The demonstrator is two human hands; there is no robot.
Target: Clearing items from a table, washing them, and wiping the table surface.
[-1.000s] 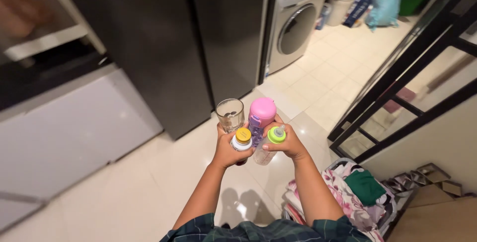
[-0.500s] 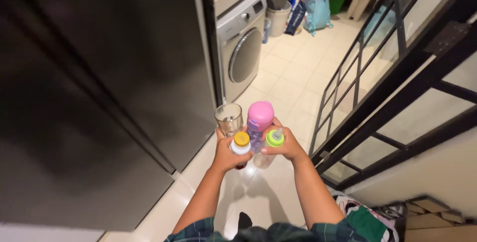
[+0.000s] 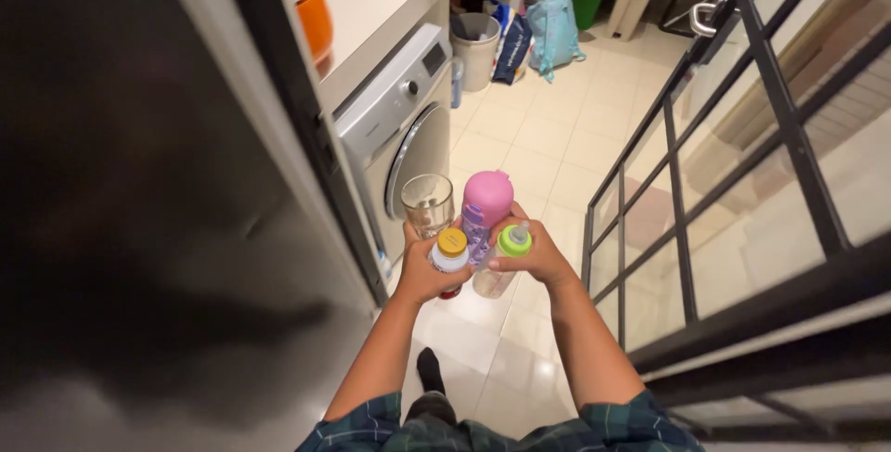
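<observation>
Pale tiled floor [image 3: 548, 136] is stretching ahead. I'm watching the left hand [image 3: 425, 271] gripping a clear drinking glass [image 3: 428, 203] and a yellow-capped small bottle [image 3: 450, 252], the right hand [image 3: 534, 262] clasping a green-capped clear bottle [image 3: 506, 257] and a pink-lidded bottle [image 3: 486, 206]; all are standing upright, pressed together.

The drinking glass [image 3: 428, 202] is clear, smooth glass, while the pink-lidded bottle [image 3: 484, 211] has a matt plastic cap over a translucent purple body. The yellow-capped bottle [image 3: 451, 252] and the green-capped baby bottle [image 3: 505, 257] look like smooth plastic, the latter see-through. The refrigerator [image 3: 139, 229] has a dark, brushed, faintly reflective face. The washing machine [image 3: 401, 127] is satin grey with a glossy door. Floor tiles [image 3: 548, 136] are glossy cream ceramic, the door frame [image 3: 682, 229] matt black metal around glass, and the sleeves [image 3: 371, 429] are plaid cloth
</observation>
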